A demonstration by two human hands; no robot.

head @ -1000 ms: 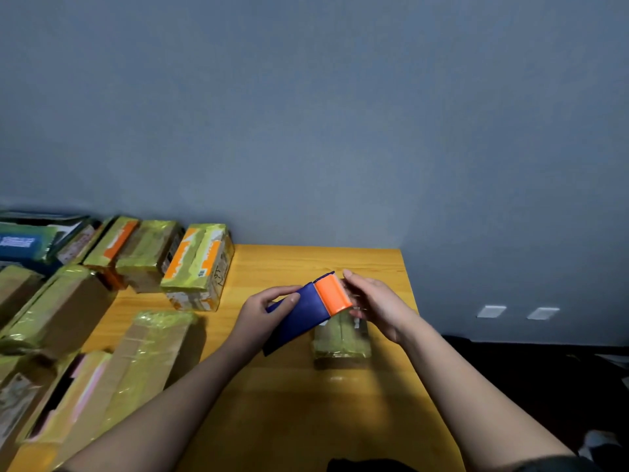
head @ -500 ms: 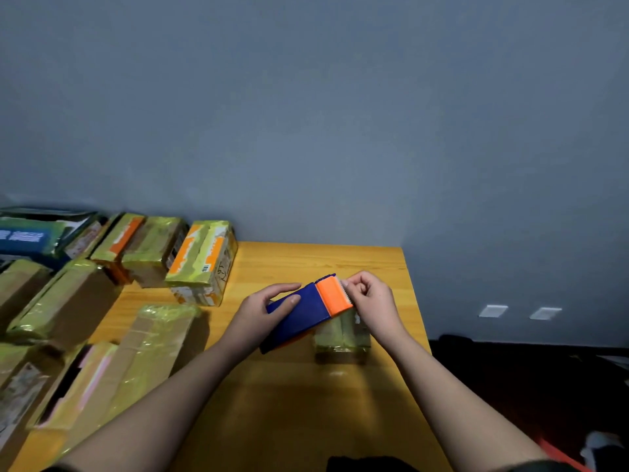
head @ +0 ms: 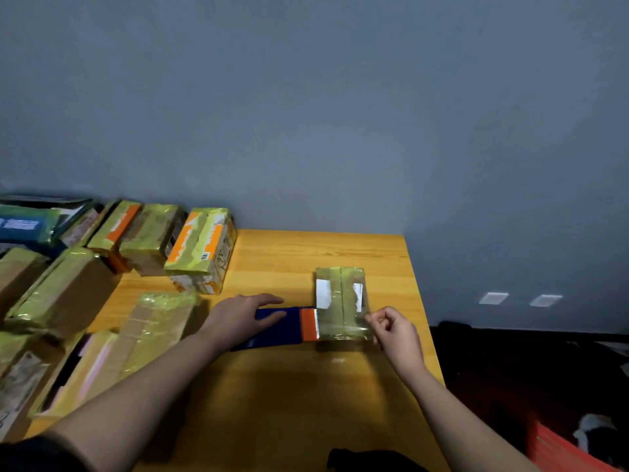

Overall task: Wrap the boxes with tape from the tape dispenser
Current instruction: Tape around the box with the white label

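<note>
Single head-worn view, looking forward and down across a yellow wooden table (head: 272,386), close over both forearms, facing a grey wall (head: 306,114).

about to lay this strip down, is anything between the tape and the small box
Nothing visible. The right hand pinches the tape stretched from the dispenser right over the small box.

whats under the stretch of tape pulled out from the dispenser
The small box lies under the tape that the right hand pinches. The box's near end shows through it; its underside is hidden.
</note>
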